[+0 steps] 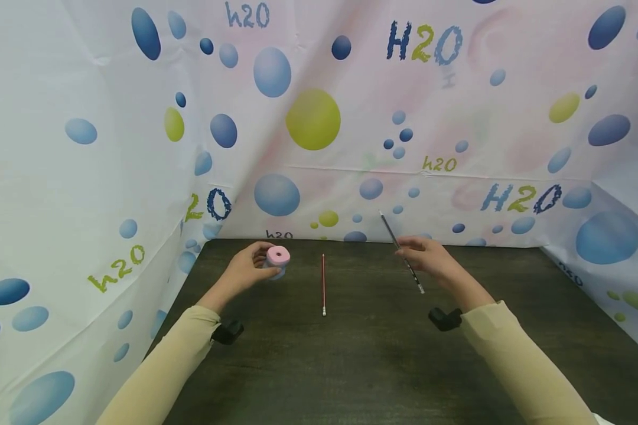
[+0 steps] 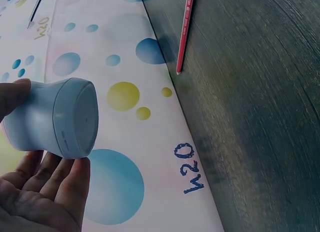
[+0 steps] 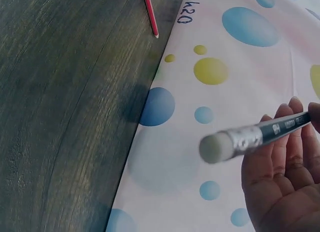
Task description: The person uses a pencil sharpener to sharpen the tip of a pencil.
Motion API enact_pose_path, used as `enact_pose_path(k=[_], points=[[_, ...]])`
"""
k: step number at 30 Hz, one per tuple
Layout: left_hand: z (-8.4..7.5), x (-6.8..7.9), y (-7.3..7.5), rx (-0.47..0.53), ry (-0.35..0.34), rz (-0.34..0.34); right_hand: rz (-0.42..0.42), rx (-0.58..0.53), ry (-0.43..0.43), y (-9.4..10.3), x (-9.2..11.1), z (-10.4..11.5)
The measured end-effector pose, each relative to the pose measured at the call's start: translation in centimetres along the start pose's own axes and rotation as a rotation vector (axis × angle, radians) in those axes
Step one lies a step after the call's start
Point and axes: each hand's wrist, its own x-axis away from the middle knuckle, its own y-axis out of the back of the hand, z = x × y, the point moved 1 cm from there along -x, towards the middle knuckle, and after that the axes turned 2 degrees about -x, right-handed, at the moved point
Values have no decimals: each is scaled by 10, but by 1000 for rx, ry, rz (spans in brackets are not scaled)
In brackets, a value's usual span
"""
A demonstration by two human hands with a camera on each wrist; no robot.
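Note:
My left hand (image 1: 240, 268) grips a small round pencil sharpener above the table's left side. Its pink top (image 1: 278, 255) has a dark hole. In the left wrist view, the light blue container (image 2: 75, 117) shows its smooth base, with the thumb on one side and fingers on the other. To the right, my right hand (image 1: 430, 260) pinches a dark pencil (image 1: 390, 230) between thumb and fingers. This pencil slants in the air, its eraser end (image 3: 216, 148) low and toward me. Between the hands a red pencil (image 1: 323, 286) lies on the table, eraser end nearest me.
The dark wooden table (image 1: 319, 372) meets a white sheet (image 1: 351, 71) printed with bubbles and H2O lettering at its back and sides. Small black devices (image 1: 227, 332) sit at both wrists, by the beige sleeves (image 1: 165, 360).

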Motion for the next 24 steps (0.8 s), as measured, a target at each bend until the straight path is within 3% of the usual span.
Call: enact_pose_path(k=[13,24], points=[[-10,11,-1,-5,-31,3,18,59,47,-6,15,0],[-22,26,-3,-54,-69,17,84,63,131,-20,29,-1]])
